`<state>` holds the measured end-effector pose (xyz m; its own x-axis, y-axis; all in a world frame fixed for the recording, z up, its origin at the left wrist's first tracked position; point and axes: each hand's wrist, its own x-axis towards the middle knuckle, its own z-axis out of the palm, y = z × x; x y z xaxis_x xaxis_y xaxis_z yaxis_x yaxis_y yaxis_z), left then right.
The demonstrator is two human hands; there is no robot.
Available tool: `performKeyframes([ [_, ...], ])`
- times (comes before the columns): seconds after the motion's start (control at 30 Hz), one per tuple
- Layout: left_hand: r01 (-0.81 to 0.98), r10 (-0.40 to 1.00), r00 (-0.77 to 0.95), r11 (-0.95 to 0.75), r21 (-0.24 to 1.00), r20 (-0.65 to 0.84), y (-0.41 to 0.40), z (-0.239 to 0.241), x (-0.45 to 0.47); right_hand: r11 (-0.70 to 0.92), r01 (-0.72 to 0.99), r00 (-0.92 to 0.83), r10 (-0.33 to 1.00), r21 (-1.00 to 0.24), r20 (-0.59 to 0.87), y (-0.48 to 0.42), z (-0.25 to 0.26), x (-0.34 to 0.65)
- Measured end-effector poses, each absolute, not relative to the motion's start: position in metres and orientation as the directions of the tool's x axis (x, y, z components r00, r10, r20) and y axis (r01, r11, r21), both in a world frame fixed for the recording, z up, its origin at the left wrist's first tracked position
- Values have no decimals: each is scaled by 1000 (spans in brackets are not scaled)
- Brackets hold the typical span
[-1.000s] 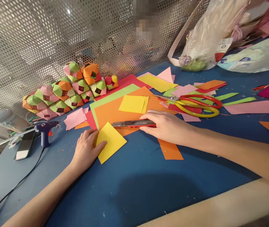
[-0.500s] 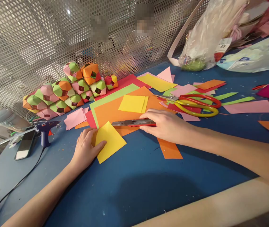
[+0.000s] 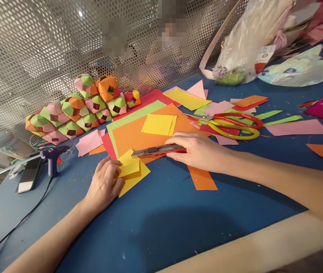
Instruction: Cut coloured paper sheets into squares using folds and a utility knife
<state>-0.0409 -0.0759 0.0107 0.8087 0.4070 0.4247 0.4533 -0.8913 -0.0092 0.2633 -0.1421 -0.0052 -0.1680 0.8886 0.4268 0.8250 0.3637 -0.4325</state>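
My left hand [image 3: 104,184] is closed on the left side of a yellow paper square [image 3: 140,177], its fingers curled over the edge. A yellow flap [image 3: 130,168] lies across the upper part of that square; whether it is folded over or a separate piece, I cannot tell. My right hand [image 3: 197,151] grips a utility knife [image 3: 161,149] with a red and black body. The knife's blade points left, its tip at the top corner of the yellow square. Beneath the knife lie orange sheets [image 3: 127,134], with smaller yellow pieces [image 3: 158,124] on top.
Scissors [image 3: 232,125] with red and yellow handles rest on paper scraps at right. Folded paper balls [image 3: 74,108] are stacked against the perforated metal panel [image 3: 50,41]. A glue gun [image 3: 52,159] and phone [image 3: 29,174] are at left; a plastic bag [image 3: 243,45] stands back right.
My left fingers have curled inward, and a yellow flap now lies over the square's upper part. The knife has shifted slightly left and down, still in my right hand.
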Motion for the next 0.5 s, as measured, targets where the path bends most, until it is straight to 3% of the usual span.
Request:
performKeyframes([
  [0.2,558,606,705,-795,239,368,-73,9,-44,365,835,-186,892,-412,413,-142,-9,263],
  [0.3,592,663,652,-748,301,367,-73,9,-43,362,828,-198,904,-428,380,-146,-7,263],
  [0.4,605,628,628,-765,219,460,-75,10,-40,362,835,-220,910,-415,351,-152,-5,262],
  [0.5,615,524,684,-788,-16,508,-77,10,-38,368,845,-232,906,-388,354,-158,-5,265],
])
